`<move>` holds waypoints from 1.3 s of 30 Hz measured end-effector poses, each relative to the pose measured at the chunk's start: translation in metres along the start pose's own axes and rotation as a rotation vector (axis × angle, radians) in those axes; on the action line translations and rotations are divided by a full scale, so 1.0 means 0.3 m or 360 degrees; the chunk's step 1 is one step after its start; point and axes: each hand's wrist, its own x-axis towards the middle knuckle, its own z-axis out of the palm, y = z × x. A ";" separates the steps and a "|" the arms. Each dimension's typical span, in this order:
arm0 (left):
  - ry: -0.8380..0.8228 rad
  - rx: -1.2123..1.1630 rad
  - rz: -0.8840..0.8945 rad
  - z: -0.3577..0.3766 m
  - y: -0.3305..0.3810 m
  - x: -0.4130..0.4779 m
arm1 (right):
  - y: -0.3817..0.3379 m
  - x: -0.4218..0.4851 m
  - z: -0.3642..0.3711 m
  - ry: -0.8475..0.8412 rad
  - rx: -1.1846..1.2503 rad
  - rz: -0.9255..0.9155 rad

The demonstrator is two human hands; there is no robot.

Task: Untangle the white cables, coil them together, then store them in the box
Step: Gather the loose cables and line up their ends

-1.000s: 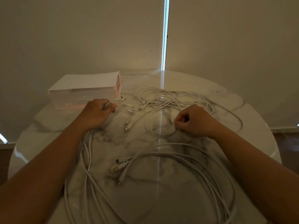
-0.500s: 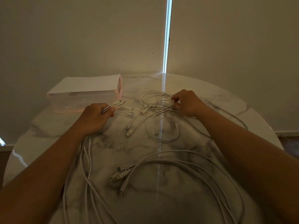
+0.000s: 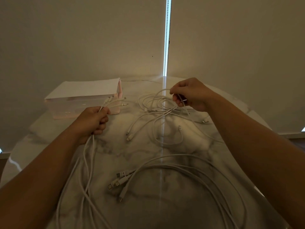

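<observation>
In the head view, several white cables [image 3: 90, 156] are gripped in the clenched left hand [image 3: 94, 120]. Their plug ends are fanned out just beyond its knuckles, and their lengths trail back under the left forearm. A single strand is pinched by the right hand [image 3: 189, 95] and held up off a loose tangle [image 3: 156, 106] that lies just below and inward of that hand. The box [image 3: 79, 103] is seen just beyond the left hand; it appears closed, though this cannot be told for certain.

Nothing is stored yet — the task is judged to be at its early sorting stage. Some cables are gathered, but the tangle is not undone, no coil is formed and nothing is in the box. Wide loops [image 3: 198, 167] are spread nearer the body, between the two forearms.

Bare table [image 3: 115, 146] lies between the hands, enough for strands to be drawn out. The rounded table edge runs close outside the right forearm, and — by judgement — cables dragged that way could slip over it.
</observation>
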 end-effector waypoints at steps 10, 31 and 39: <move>-0.0339 -0.0637 -0.0541 -0.012 0.028 0.009 | -0.050 -0.054 0.153 -0.0188 0.0780 0.0430; -0.0296 -0.0932 -0.0530 0.024 0.006 0.016 | 0.050 -0.137 0.565 0.0232 -0.0211 -0.0851; -0.0304 -0.0962 -0.0485 0.027 0.011 0.013 | 0.060 -0.170 0.573 -0.0140 -0.0751 -0.1135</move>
